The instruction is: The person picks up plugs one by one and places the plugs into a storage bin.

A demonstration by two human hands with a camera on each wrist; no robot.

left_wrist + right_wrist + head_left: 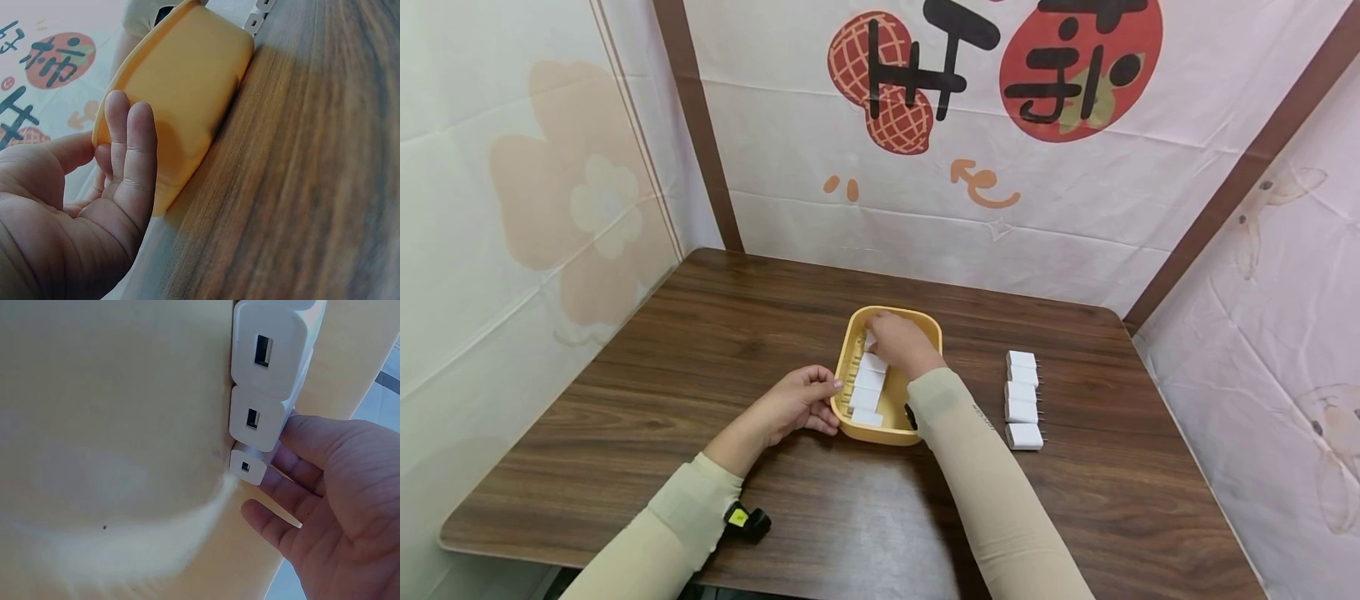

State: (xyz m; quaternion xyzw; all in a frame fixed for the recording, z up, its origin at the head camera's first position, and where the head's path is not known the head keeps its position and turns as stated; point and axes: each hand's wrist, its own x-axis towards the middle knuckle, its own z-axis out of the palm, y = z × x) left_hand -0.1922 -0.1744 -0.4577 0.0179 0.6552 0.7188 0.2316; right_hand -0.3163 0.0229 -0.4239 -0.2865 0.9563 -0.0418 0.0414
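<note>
A yellow plastic basket (898, 435) stands on the table, with a row of white USB wall chargers (868, 379) along its left side. Their prongs point left, and the right wrist view shows the USB ports. My left hand (801, 402) pinches the basket's left rim between thumb and finger; two other fingers (139, 150) lie along its outer wall. Inside the basket's far end, my right hand (901, 342) grips the farthest charger (248, 465) of the row. The thumb lies close against the neighbouring charger (255, 419).
To the basket's right, another column of white chargers (1022, 400) lies on the brown wooden table (760, 317), prongs facing right. Printed cloth (775, 167) hangs behind the table and on both sides. A black wrist device (748, 522) sits on the left sleeve.
</note>
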